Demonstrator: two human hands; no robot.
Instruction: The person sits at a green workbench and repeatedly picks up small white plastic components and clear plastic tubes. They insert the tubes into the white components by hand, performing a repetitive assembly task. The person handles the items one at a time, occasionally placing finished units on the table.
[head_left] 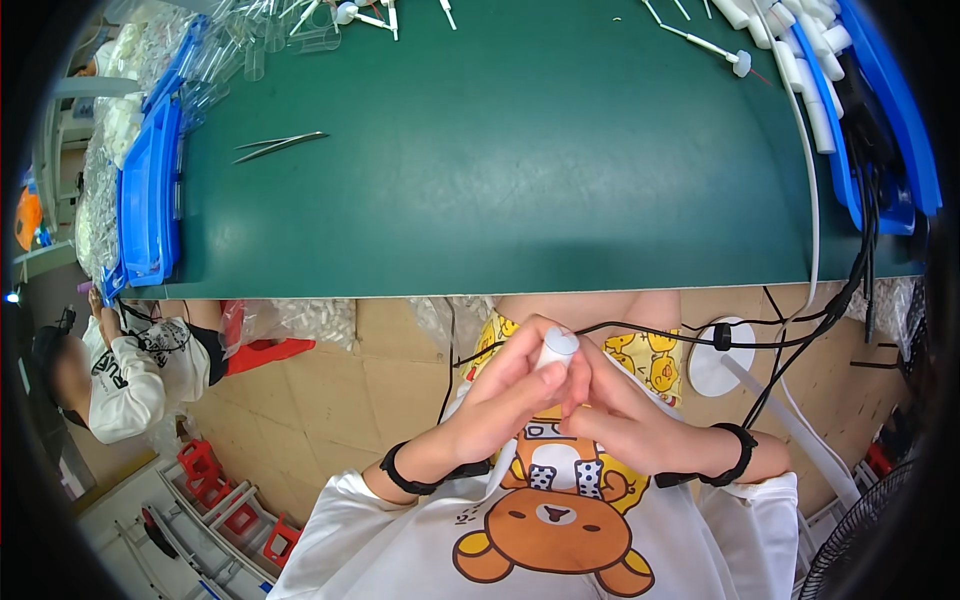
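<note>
Close to my body, just off the front edge of the table, I hold a short white plastic cylinder [558, 347] with a pale grey round end pointing up. My left hand [500, 392] is wrapped round it, thumb on its near side. My right hand [622, 412] is closed against its right side with bent fingers; its fingertips are partly hidden. The lower part of the cylinder is covered by my fingers. Each wrist wears a black strap.
On the green table [500, 180] lie metal tweezers [280, 146]. Clear tubes and thin white parts fill the far left. A blue tray [150, 200] stands left; at right, white cylinders [815, 110] sit by a blue bin. Black cables [790, 345] cross beside me. Another person [130, 375] sits left.
</note>
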